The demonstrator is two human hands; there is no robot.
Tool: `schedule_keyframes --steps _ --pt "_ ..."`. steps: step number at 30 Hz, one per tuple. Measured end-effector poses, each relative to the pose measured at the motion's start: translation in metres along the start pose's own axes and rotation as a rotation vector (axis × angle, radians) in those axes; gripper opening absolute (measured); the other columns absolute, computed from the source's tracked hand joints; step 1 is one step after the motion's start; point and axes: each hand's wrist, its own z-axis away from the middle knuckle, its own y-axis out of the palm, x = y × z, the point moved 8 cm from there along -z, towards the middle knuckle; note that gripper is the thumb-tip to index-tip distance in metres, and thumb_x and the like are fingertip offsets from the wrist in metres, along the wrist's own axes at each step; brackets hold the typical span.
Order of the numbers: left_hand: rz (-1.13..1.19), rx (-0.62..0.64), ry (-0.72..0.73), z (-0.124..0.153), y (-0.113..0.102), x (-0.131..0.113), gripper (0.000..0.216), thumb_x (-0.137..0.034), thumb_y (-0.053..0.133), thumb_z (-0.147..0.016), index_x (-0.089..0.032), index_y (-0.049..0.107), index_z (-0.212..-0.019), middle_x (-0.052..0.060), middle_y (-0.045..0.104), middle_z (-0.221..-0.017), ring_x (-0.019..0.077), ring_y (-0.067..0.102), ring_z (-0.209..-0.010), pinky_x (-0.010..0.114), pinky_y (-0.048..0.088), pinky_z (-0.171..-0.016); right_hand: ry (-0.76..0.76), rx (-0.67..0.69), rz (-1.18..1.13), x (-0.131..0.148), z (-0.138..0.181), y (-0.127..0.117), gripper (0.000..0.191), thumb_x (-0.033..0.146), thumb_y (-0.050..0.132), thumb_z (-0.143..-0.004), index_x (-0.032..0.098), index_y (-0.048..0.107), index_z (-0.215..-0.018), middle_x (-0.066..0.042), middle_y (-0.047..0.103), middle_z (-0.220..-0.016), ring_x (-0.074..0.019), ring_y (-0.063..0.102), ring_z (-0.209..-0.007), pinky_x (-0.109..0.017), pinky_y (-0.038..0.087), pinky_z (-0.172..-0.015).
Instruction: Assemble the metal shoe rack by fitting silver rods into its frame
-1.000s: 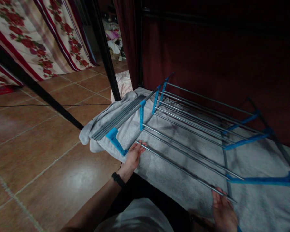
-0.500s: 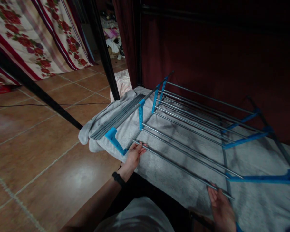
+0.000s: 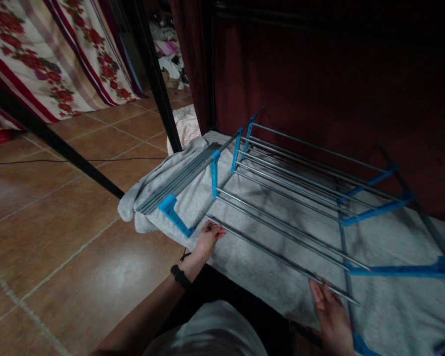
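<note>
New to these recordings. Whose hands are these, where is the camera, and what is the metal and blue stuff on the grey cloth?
There is no machine: a person works with bare hands, and the one camera sits on their head, looking forward and down, so the arms enter from the bottom edge. The left hand grips one end of a thin metal rod; the right hand has its fingers at the other end, though whether they close around it is unclear. Beyond lies a rack of parallel rods joined by blue plastic connectors, on a grey towel spread over a brown tiled floor. A bundle of loose rods lies to its left.
</note>
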Motion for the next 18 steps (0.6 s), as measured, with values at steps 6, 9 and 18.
schedule_keyframes --steps 6,9,18 --pt "-0.325 0.139 0.105 0.012 0.010 -0.001 0.030 -0.048 0.072 -0.086 -0.019 0.066 -0.084 0.007 0.072 -0.076 0.0177 0.068 -0.065 0.031 0.056 -0.061 -0.132 0.091 0.247 -0.011 0.010 0.009 0.059 0.053 0.038 -0.102 0.018 0.077 -0.129 -0.015 0.073 -0.140 -0.0382 0.066 -0.132 -0.057 0.054 -0.109" --pt "-0.521 0.177 0.273 0.021 0.015 -0.013 0.026 -0.045 0.065 -0.091 -0.021 0.069 -0.085 0.007 0.072 -0.080 0.0212 0.069 -0.077 0.037 0.058 -0.075 -0.116 0.092 0.215 -0.016 0.011 0.012 0.059 0.055 0.039 -0.102 0.019 0.076 -0.130 -0.015 0.072 -0.142 -0.0383 0.063 -0.136 -0.059 0.050 -0.113" --pt "-1.349 0.526 0.939 0.052 0.058 -0.031 0.050 -0.009 0.046 -0.098 -0.021 0.061 -0.145 0.014 0.066 -0.144 0.0286 0.054 -0.142 0.059 0.029 -0.128 0.160 0.058 -0.080 -0.013 0.004 0.007 0.052 0.058 0.067 -0.082 0.025 0.081 -0.120 -0.012 0.074 -0.139 -0.0421 0.058 -0.142 -0.068 0.035 -0.125"
